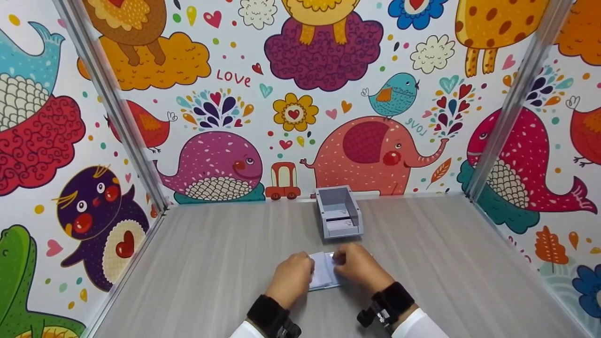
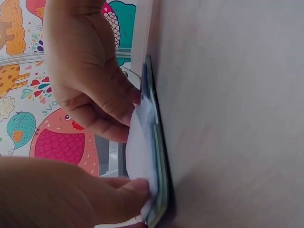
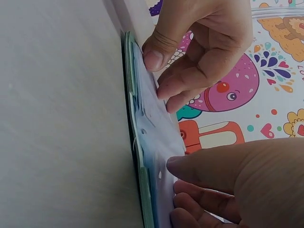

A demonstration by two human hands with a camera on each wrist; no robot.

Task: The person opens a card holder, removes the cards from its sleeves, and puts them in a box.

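Note:
A small booklet (image 1: 326, 287) with a pale green cover lies open on the table, white sheet (image 1: 321, 271) uppermost. My left hand (image 1: 292, 278) pinches the sheet's left side, thumb on top, as the left wrist view shows. At the other side, my right hand (image 1: 359, 265) holds the sheet's edge between thumb and curled fingers. Close up in the right wrist view, the white sheet (image 3: 154, 114) bulges above the layered green cover (image 3: 146, 194). How far the fingers reach beneath the sheet is hidden.
Beyond the hands, a grey open-front bin (image 1: 341, 230) holds flat pale items. The grey wood-grain table (image 1: 225, 249) meets walls printed with cartoon animals, with metal posts (image 1: 497, 98) at the corners. Black straps with cameras circle both wrists.

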